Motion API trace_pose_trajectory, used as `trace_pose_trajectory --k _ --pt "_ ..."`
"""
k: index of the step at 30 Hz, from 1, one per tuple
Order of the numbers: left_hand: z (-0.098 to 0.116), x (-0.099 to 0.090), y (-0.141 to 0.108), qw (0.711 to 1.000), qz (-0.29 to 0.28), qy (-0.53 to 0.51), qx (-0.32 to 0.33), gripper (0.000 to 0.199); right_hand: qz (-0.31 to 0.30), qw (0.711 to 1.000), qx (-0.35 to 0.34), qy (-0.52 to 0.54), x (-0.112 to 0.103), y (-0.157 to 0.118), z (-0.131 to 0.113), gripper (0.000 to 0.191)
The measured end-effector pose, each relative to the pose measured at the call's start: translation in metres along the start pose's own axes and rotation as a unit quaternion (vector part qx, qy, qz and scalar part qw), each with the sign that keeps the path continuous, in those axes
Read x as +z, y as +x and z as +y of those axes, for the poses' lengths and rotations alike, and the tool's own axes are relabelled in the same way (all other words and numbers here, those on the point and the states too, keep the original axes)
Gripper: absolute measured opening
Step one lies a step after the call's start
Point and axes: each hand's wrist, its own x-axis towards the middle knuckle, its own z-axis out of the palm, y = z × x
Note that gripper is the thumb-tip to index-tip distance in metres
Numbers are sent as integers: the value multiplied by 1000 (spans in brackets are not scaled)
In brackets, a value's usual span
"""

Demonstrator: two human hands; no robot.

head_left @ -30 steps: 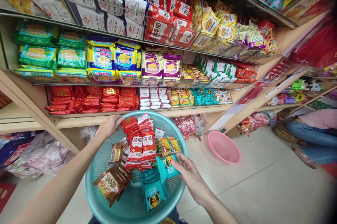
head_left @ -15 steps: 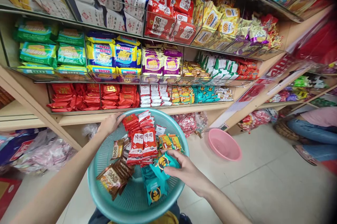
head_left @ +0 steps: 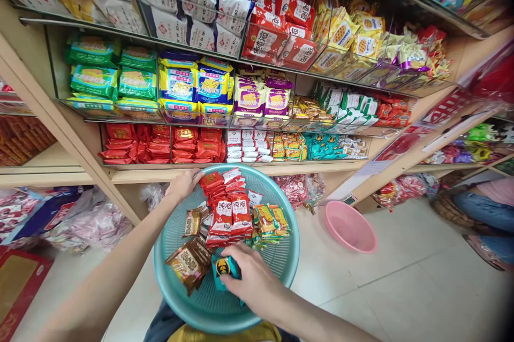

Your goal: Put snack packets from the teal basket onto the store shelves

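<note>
Grip folded around a teal packet (head_left: 219,279), the right hand (head_left: 249,278) works low in a blue-green basket (head_left: 277,264), beside brown packets (head_left: 187,264). It has just swung in from the right side, uncovering the yellow-and-orange packets (head_left: 271,220) and bringing, it seems, teal alongside brown. Past the red packets (head_left: 231,216), the left hand (head_left: 182,185) lies at the rim, its tightness impossible to tell. Beyond are a pink basin (head_left: 350,228) and stocked shelves (head_left: 305,167).

A round pink plastic basin (head_left: 350,227) stands on pale floor tiles (head_left: 395,299), right of centre. Green rectangular biscuit packets (head_left: 95,81) are stacked at upper left, a red-and-tan box (head_left: 20,288) at lower left.
</note>
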Motion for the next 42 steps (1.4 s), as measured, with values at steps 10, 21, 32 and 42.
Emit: trace_pose_trajectory --k 10,21,32,42 --pt "0 -1 -4 1000 7 -7 6 50 48 963 -59 -259 37 -3 4 26" --pt "0 0 -5 1000 12 -8 4 50 -9 931 8 -364 57 17 1 24" --pt "-1 0 -6 1000 10 15 7 50 17 909 27 -416 91 34 13 31" --pt "-3 1 -4 1000 7 11 6 49 -2 910 84 -405 89 51 5 35"
